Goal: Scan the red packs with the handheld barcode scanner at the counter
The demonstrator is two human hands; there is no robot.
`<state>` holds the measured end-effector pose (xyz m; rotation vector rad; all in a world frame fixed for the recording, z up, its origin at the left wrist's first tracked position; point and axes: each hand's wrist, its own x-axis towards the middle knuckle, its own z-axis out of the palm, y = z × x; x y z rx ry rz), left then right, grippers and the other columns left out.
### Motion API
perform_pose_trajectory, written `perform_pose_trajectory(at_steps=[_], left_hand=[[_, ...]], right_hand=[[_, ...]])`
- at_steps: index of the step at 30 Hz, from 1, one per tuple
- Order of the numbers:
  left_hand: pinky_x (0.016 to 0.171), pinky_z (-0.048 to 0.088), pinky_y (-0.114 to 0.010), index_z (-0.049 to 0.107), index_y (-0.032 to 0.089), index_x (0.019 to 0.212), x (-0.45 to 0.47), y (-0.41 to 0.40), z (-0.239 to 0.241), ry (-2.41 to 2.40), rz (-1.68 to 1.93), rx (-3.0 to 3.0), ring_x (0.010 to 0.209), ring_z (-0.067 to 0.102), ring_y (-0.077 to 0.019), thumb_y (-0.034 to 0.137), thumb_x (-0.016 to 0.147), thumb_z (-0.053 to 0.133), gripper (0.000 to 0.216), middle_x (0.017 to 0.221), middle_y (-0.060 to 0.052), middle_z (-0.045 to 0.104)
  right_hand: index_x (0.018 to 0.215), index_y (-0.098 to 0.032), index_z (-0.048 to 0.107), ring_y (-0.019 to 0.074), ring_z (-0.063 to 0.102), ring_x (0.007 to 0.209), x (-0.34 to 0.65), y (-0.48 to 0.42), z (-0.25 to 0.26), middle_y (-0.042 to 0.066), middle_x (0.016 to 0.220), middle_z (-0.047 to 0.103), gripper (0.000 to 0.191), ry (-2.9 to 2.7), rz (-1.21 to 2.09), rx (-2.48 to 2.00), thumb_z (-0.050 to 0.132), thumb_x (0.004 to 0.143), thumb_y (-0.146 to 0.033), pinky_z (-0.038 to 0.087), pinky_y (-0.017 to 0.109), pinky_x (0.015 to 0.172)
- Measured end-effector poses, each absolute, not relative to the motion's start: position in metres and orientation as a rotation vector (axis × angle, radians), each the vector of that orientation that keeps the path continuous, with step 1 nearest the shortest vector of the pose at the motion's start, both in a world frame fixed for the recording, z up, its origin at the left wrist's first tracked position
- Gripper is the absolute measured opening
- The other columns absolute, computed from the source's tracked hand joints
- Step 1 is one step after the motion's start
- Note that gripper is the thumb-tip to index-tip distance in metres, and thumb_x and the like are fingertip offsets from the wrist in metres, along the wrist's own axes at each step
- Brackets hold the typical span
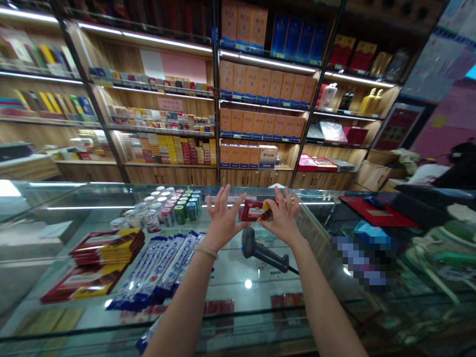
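Note:
Between my hands, above the glass counter, is a red-and-yellow snack packet with a pale label facing me. My left hand has its thumb and index finger at the packet's left end, its other fingers raised. At the yellow right end, my right hand grips with thumb and index finger, the other fingers lifted. More red and yellow wrapping shows behind the right fingers; I cannot tell whether it is a second packet. Just below the hands lies a black barcode scanner, its cable running right.
Stacks of red-and-yellow packets, blue-and-white wrapped bars and several small canisters occupy the counter's left. On the right are a red mat and a green bag. Stocked shelves stand behind.

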<state>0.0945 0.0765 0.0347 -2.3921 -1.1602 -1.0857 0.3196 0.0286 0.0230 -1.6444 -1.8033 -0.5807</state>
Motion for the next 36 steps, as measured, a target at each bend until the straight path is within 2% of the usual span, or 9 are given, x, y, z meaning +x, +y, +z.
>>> perform_pose_trajectory(at_steps=[2, 6, 15, 25, 32, 36], left_hand=[[0.125, 0.005, -0.067, 0.053, 0.032, 0.151, 0.097, 0.076, 0.037, -1.146, -1.125, -2.383, 0.159, 0.021, -0.0412, 0.05, 0.076, 0.086, 0.084, 0.171, -0.022, 0.024], [0.125, 0.005, -0.067, 0.061, 0.032, 0.143, 0.099, 0.072, 0.049, -1.098, -1.174, -2.357, 0.158, 0.023, -0.0416, 0.056, 0.078, 0.082, 0.072, 0.17, -0.021, 0.027], [0.125, -0.001, -0.069, 0.063, 0.029, 0.138, 0.075, 0.057, 0.09, -1.08, -1.116, -2.335, 0.159, 0.021, -0.0416, 0.056, 0.076, 0.083, 0.071, 0.172, -0.02, 0.024], [0.126, 0.0, -0.067, 0.064, 0.028, 0.136, -0.018, 0.049, 0.115, -1.163, -0.948, -2.314, 0.159, 0.018, -0.042, 0.061, 0.073, 0.084, 0.074, 0.171, -0.019, 0.023], [0.125, 0.003, -0.069, 0.064, 0.031, 0.138, -0.11, 0.039, 0.11, -1.368, -0.847, -2.358, 0.159, 0.01, -0.0447, 0.071, 0.073, 0.079, 0.079, 0.174, -0.014, 0.015], [0.125, 0.006, -0.069, 0.062, 0.036, 0.14, -0.175, 0.023, 0.097, -1.504, -0.768, -2.372, 0.159, 0.008, -0.0445, 0.078, 0.072, 0.075, 0.081, 0.173, -0.01, 0.015]], right_hand=[[0.127, -0.023, 0.062, 0.0395, 0.007, 0.162, 0.321, 0.028, 0.028, 0.013, 0.175, 0.018, 0.051, -1.826, -0.619, -1.628, 0.076, 0.083, -0.044, 0.005, 0.071, 0.125], [0.126, -0.022, 0.062, 0.039, 0.007, 0.162, 0.327, 0.024, 0.042, 0.015, 0.174, 0.02, 0.051, -1.872, -0.697, -1.588, 0.075, 0.083, -0.047, 0.004, 0.072, 0.125], [0.13, -0.024, 0.064, 0.0391, 0.011, 0.161, 0.33, 0.016, 0.075, 0.014, 0.172, 0.026, 0.062, -1.914, -0.761, -1.496, 0.078, 0.081, -0.058, 0.003, 0.069, 0.126], [0.13, -0.023, 0.067, 0.0404, 0.017, 0.159, 0.256, 0.029, 0.083, 0.016, 0.169, 0.031, 0.067, -2.005, -0.693, -1.315, 0.076, 0.081, -0.067, 0.004, 0.068, 0.126], [0.129, -0.023, 0.069, 0.0388, 0.014, 0.16, 0.172, 0.032, 0.08, 0.015, 0.17, 0.031, 0.069, -2.096, -0.565, -1.182, 0.072, 0.081, -0.074, -0.003, 0.066, 0.126], [0.128, -0.022, 0.069, 0.0379, 0.014, 0.16, 0.114, 0.027, 0.07, 0.015, 0.171, 0.031, 0.065, -2.186, -0.43, -1.117, 0.065, 0.087, -0.073, -0.006, 0.065, 0.126]])
